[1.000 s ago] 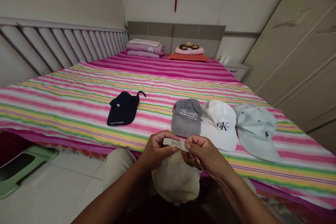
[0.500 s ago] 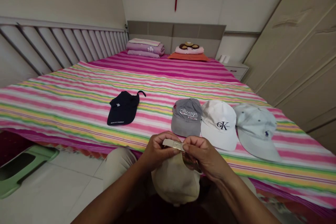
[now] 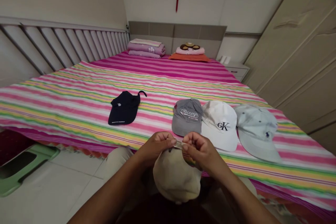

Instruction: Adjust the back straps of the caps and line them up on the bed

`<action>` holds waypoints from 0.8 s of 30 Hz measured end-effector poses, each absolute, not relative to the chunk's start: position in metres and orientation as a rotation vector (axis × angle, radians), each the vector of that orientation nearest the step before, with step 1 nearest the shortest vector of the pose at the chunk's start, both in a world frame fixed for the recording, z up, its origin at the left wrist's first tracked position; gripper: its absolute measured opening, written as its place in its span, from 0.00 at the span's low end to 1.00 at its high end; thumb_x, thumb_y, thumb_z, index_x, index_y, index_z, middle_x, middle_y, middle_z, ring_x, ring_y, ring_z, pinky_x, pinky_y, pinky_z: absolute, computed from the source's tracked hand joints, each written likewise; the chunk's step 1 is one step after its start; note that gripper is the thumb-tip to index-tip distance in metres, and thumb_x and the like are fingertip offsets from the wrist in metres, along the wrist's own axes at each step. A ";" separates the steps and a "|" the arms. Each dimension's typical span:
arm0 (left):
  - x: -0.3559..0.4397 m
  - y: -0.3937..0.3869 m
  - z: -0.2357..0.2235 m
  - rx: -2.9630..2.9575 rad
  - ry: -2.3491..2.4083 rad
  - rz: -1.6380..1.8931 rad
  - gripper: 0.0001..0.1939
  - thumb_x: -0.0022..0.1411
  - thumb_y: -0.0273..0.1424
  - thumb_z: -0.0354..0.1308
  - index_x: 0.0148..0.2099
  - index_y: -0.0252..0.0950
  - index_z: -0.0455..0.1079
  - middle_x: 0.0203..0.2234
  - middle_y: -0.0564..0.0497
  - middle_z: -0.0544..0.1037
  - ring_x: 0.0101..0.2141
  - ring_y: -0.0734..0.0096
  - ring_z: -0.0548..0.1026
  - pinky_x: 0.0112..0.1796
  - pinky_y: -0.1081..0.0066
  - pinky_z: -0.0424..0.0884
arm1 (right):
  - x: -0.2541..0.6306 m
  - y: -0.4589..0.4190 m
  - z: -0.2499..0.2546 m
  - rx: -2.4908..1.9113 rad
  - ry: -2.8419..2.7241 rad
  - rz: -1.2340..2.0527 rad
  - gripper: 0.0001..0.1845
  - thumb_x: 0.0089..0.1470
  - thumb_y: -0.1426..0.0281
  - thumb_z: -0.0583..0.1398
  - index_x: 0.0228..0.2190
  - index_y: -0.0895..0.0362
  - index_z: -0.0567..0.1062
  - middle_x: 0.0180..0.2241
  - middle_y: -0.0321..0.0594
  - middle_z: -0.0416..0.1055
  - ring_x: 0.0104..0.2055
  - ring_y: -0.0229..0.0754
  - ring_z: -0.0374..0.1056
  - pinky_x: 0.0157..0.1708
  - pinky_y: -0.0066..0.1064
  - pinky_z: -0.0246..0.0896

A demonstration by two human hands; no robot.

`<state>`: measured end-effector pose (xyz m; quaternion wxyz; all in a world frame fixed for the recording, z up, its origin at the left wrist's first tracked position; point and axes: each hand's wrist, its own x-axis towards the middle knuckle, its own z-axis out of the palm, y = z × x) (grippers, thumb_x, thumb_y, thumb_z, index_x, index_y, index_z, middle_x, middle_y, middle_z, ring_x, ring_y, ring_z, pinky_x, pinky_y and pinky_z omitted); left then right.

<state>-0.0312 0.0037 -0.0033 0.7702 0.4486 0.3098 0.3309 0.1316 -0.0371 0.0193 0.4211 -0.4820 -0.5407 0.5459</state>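
Observation:
A beige cap (image 3: 176,178) hangs over my lap, its back strap and metal buckle (image 3: 178,144) uppermost. My left hand (image 3: 159,147) pinches the strap at the left of the buckle. On the other side, my right hand (image 3: 198,148) grips the strap between thumb and fingers. Just beyond my hands lie a grey cap (image 3: 187,117) with white lettering, a white cap (image 3: 219,126) and a pale blue cap (image 3: 257,131), side by side on the bed. Farther left rests a black cap (image 3: 124,108), its strap sticking out loose.
The bed (image 3: 86,101) has a striped cover. Folded purple bedding (image 3: 145,49) and a pink pillow-like bundle (image 3: 190,50) sit by the headboard. A green stool (image 3: 34,161) stands on the floor at left, a wardrobe (image 3: 296,52) at right.
My left hand has shifted so its thumb and fingers cover the strap end that stuck out left of the buckle. The cap stays in both hands; the other caps lie as before.

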 end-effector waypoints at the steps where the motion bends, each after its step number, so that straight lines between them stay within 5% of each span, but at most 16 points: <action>1: -0.031 0.003 -0.003 0.969 0.662 0.716 0.16 0.45 0.38 0.62 0.24 0.32 0.62 0.14 0.58 0.64 0.15 0.84 0.58 0.19 0.79 0.53 | 0.131 -0.038 0.020 -1.221 -1.446 1.265 0.11 0.43 0.65 0.61 0.27 0.56 0.64 0.19 0.28 0.58 0.18 0.31 0.53 0.18 0.24 0.49; 8: -0.030 0.001 -0.001 0.991 0.644 0.698 0.14 0.43 0.35 0.64 0.23 0.30 0.64 0.15 0.56 0.67 0.16 0.83 0.61 0.20 0.79 0.55 | 0.128 -0.045 0.028 -1.347 -1.899 0.769 0.02 0.47 0.70 0.58 0.26 0.56 0.69 0.24 0.35 0.69 0.25 0.37 0.62 0.26 0.27 0.53; 24: -0.029 -0.002 0.002 1.030 0.731 0.688 0.13 0.46 0.35 0.60 0.23 0.34 0.60 0.12 0.60 0.61 0.13 0.85 0.55 0.16 0.80 0.50 | 0.134 -0.047 0.029 -1.442 -2.068 0.530 0.01 0.45 0.71 0.57 0.24 0.56 0.67 0.16 0.33 0.63 0.18 0.35 0.55 0.19 0.27 0.43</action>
